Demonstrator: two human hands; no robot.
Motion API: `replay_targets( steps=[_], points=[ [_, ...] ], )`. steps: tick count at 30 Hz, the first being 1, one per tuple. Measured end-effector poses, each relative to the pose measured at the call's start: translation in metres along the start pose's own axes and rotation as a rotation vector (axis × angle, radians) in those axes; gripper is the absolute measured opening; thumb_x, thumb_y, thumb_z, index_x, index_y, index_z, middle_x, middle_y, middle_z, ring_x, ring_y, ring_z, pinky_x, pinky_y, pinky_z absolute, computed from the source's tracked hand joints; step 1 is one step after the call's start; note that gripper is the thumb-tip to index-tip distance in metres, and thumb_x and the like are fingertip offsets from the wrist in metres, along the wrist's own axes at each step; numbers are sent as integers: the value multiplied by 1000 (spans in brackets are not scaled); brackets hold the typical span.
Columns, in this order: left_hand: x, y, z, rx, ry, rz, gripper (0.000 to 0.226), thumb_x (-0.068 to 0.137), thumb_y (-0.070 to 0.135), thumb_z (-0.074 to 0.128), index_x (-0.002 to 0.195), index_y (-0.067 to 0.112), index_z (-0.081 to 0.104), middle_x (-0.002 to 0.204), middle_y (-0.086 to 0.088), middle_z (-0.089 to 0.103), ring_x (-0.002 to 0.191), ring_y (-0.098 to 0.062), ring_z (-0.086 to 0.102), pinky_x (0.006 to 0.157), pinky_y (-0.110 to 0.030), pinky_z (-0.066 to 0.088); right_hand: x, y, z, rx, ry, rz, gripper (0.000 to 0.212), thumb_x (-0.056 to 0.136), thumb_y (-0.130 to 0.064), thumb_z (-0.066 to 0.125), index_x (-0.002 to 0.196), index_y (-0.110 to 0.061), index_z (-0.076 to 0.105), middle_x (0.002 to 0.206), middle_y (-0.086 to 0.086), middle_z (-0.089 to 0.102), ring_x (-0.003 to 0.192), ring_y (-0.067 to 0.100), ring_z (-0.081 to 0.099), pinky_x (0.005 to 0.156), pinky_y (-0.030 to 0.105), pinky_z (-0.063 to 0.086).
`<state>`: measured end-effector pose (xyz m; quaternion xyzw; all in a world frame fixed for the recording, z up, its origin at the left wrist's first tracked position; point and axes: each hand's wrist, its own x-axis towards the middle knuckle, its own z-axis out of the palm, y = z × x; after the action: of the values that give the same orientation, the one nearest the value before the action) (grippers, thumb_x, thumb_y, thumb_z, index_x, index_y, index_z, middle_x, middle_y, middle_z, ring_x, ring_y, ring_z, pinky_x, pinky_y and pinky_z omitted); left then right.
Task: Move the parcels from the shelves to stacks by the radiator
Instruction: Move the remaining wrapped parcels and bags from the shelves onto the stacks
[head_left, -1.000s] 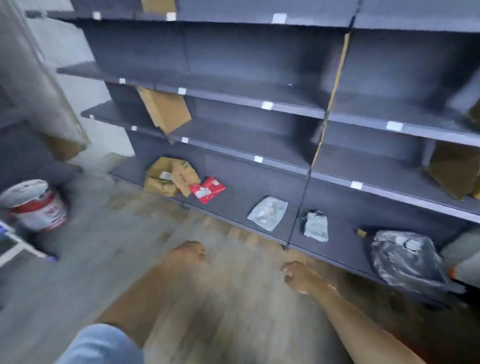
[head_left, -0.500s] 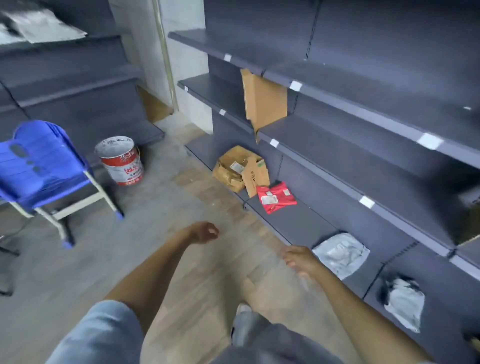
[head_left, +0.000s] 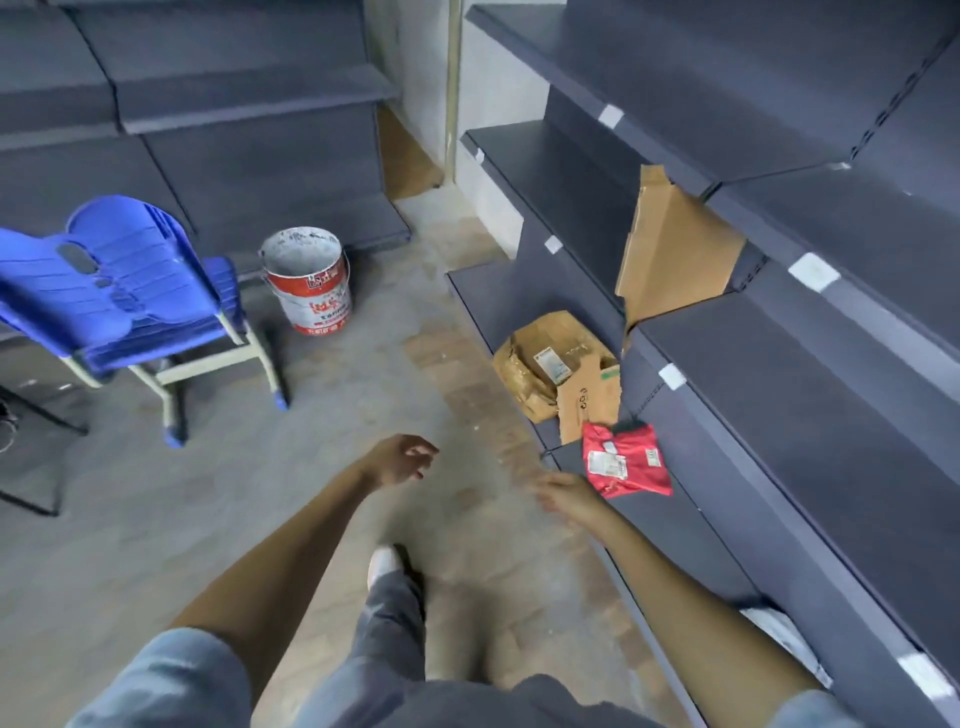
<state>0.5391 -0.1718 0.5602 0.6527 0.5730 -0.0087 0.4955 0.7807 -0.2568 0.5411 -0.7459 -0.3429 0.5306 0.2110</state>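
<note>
Both hands, left (head_left: 397, 460) and right (head_left: 569, 497), hang empty with slack grip near a white-labelled red parcel (head_left: 625, 460), print unreadable.

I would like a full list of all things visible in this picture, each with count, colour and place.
red parcel: 1, red, bottom shelf, near the right hand
brown parcel: 1, brown, bottom shelf, behind the red one
cardboard piece: 1, brown, standing between those parcels
cardboard sheet: 1, brown, upright on the middle shelf
white parcel: 1, white, bottom shelf, mostly hidden by the right arm
shelves: dark grey, right and rear
bucket: 1, red and white, floor
chair: blue, left
left hand: empty, over the floor
right hand: empty, at the shelf edge
</note>
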Motion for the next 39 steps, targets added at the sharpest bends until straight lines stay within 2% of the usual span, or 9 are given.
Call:
replay_targets(
  steps=[3,5,8,14,18,25,28,31,39],
  points=[
    [58,-5,-41,-43,-15,-20,34,93,3,41,123,6,57,123,-17,61,83,-19,59,69,-25,54,58,-47,5,26,-18,6,23,94,1,47,111,8,60,82,9,53,57,6,53,47,9,40],
    [95,-11,-71,-65,2,-43,33,95,4,39,124,5,56,122,-19,61,82,-20,58,44,-8,44,94,-74,5,35,9,28,15,92,2,50,88,-2,63,68,4,51,53,5,52,51,16,39],
    [142,-13,-115,-78,-8,-106,32,97,8,40,124,5,56,116,-17,62,79,-19,58,42,-6,37,137,-106,-1,6,67,97,32,89,4,52,61,-11,56,53,-2,52,50,7,48,49,21,34],
    [247,14,-186,-94,-36,-152,30,97,7,41,123,3,57,116,-21,62,82,-21,58,68,-28,53,207,-149,-10,32,45,220,17,96,-12,42,104,-13,57,92,12,64,71,15,56,57,20,33],
    [315,50,-197,-253,-69,-153,32,98,2,39,124,-8,53,96,-17,57,63,-12,56,40,-5,41,254,-162,-26,43,43,281,28,97,-12,40,116,-8,59,114,19,65,82,17,57,55,19,33],
    [444,74,-170,-425,-99,-211,32,98,1,36,125,-13,49,83,-8,55,62,-14,49,35,-5,36,380,-178,-60,-72,-13,371,25,98,-9,42,114,-2,59,106,12,61,76,12,56,56,11,42],
    [502,55,-143,-414,-87,-237,32,98,2,39,124,-11,51,87,-13,58,65,-17,61,43,-7,40,454,-174,-61,-175,-52,342,22,97,-12,45,104,-1,63,110,15,63,83,19,61,69,17,46],
    [553,23,-116,-335,-60,-250,29,96,9,46,120,1,60,114,-18,65,102,-29,64,82,-25,48,536,-160,-53,-202,25,463,22,95,-13,48,88,3,61,95,10,58,78,20,54,60,22,40],
    [658,-68,-84,-21,-87,-160,28,95,13,45,116,14,63,115,-12,66,105,-26,61,88,-29,44,718,-94,-1,-528,54,291,56,91,-16,47,144,-8,30,148,13,37,134,30,38,105,36,35]
  ],
)
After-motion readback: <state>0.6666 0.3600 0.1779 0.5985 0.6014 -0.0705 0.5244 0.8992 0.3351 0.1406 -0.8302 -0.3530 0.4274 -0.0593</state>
